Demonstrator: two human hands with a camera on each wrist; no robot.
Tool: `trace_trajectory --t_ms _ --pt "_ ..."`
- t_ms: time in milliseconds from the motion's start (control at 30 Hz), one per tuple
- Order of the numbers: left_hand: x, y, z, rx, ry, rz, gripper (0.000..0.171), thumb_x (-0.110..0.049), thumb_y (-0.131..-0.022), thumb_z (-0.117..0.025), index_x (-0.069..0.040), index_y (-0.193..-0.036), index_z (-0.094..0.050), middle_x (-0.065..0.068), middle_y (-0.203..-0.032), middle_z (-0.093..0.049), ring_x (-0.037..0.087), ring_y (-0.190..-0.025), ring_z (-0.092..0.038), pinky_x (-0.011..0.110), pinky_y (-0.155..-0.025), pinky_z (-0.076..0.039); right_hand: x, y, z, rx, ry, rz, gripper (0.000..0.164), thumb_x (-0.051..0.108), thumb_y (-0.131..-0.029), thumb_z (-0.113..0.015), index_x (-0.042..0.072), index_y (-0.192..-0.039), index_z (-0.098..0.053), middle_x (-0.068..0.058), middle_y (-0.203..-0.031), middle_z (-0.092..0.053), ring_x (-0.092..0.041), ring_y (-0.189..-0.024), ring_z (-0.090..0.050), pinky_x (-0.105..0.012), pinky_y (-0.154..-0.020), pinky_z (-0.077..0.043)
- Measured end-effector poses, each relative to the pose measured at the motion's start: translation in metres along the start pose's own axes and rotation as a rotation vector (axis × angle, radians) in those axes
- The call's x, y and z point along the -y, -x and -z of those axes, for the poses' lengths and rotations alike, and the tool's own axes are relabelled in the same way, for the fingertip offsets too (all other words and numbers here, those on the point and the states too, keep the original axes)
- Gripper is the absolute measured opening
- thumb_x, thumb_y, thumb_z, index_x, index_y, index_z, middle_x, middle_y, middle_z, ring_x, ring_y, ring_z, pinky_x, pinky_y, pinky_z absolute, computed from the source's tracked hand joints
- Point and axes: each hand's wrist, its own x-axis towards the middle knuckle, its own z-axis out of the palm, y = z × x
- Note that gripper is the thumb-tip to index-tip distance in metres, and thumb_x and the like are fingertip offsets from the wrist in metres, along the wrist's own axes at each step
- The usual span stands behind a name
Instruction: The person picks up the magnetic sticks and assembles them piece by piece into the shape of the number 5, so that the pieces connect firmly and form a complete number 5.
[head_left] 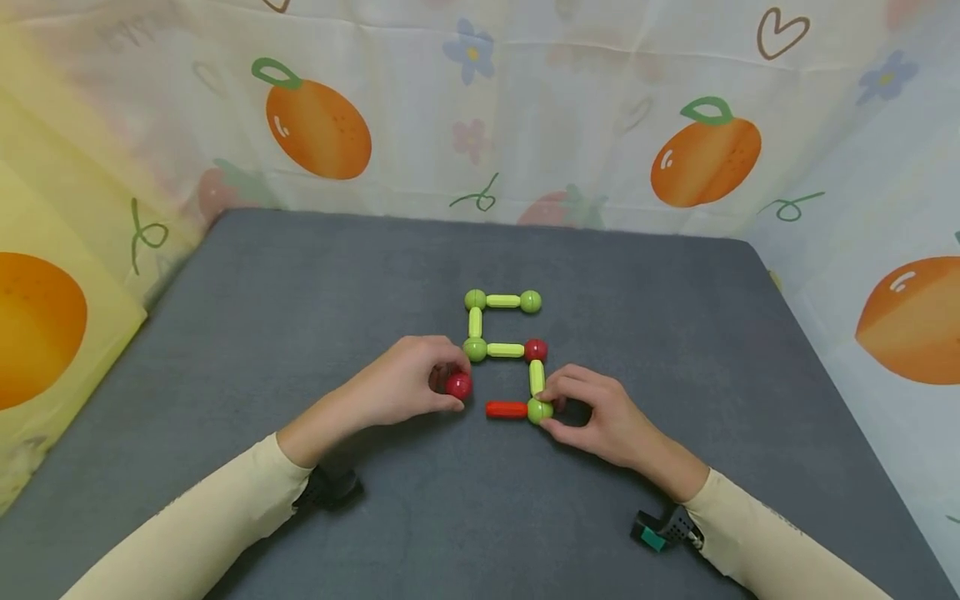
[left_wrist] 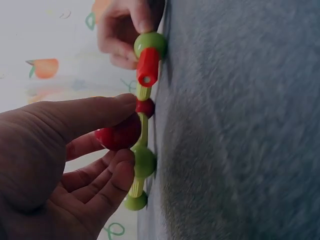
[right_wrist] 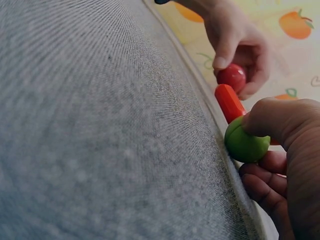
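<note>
My left hand [head_left: 408, 379] pinches a loose red ball [head_left: 459, 385] between thumb and fingers, just left of the free end of a red rod [head_left: 506, 410]. That rod joins a green ball [head_left: 540, 410], which my right hand [head_left: 600, 412] grips at the lower right corner of a linked figure. From there a yellow-green rod [head_left: 536, 378] runs up to a red ball [head_left: 536, 350]. More yellow-green rods and green balls continue left, up and right, ending at a green ball [head_left: 530, 301]. In the left wrist view a gap separates the held red ball [left_wrist: 120, 134] from the red rod [left_wrist: 148, 67].
The figure lies on a dark grey table [head_left: 360, 275]. Behind and beside it hangs a pale curtain [head_left: 525, 108] printed with oranges and flowers. A dark wrist device [head_left: 330, 490] sits under the left wrist, and another [head_left: 663, 529] under the right.
</note>
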Motion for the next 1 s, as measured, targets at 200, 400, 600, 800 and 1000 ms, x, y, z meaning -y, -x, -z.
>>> trace_trajectory --t_ms 200,400,600,800,1000 --pt "-0.002 0.0 -0.01 0.057 0.007 -0.002 0.032 -0.017 -0.081 -0.099 -0.02 -0.101 -0.074 -0.01 -0.09 -0.06 0.016 -0.079 -0.061 0.031 -0.07 -0.053 0.0 0.002 0.0 0.001 0.011 -0.001 0.029 0.005 -0.088 -0.09 0.02 -0.11 -0.077 0.007 -0.111 -0.067 -0.013 -0.092 -0.063 -0.03 -0.08 -0.056" --pt "-0.005 -0.001 -0.017 0.111 0.038 0.023 0.033 -0.017 -0.08 -0.1 -0.021 -0.097 -0.071 -0.01 -0.086 -0.062 0.01 -0.075 -0.059 0.03 -0.068 -0.053 0.0 0.002 -0.001 -0.005 0.011 0.009 0.03 0.004 -0.088 -0.09 0.019 -0.11 -0.077 0.006 -0.111 -0.067 -0.013 -0.092 -0.064 -0.03 -0.08 -0.056" --pt "-0.009 -0.004 -0.024 0.137 0.029 0.021 0.033 -0.017 -0.081 -0.099 -0.02 -0.098 -0.072 -0.01 -0.089 -0.061 0.012 -0.078 -0.06 0.03 -0.07 -0.054 0.002 0.003 0.0 -0.009 0.006 0.009 0.03 0.003 -0.088 -0.089 0.019 -0.11 -0.077 0.007 -0.111 -0.068 -0.013 -0.092 -0.064 -0.031 -0.08 -0.056" --pt "-0.014 -0.003 -0.026 0.139 0.018 0.003 0.033 -0.016 -0.081 -0.1 -0.019 -0.098 -0.072 -0.009 -0.09 -0.06 0.013 -0.078 -0.059 0.03 -0.069 -0.053 0.003 0.006 0.0 -0.008 0.009 0.009 0.031 0.003 -0.088 -0.089 0.02 -0.111 -0.077 0.007 -0.11 -0.068 -0.013 -0.091 -0.064 -0.031 -0.079 -0.057" --pt "-0.015 -0.003 -0.024 0.13 0.009 -0.01 0.033 -0.016 -0.081 -0.099 -0.019 -0.099 -0.072 -0.009 -0.09 -0.059 0.013 -0.077 -0.059 0.03 -0.069 -0.053 0.003 0.005 0.001 -0.003 0.002 -0.011 0.032 0.005 -0.09 -0.089 0.021 -0.114 -0.077 0.008 -0.112 -0.068 -0.012 -0.094 -0.064 -0.03 -0.081 -0.056"
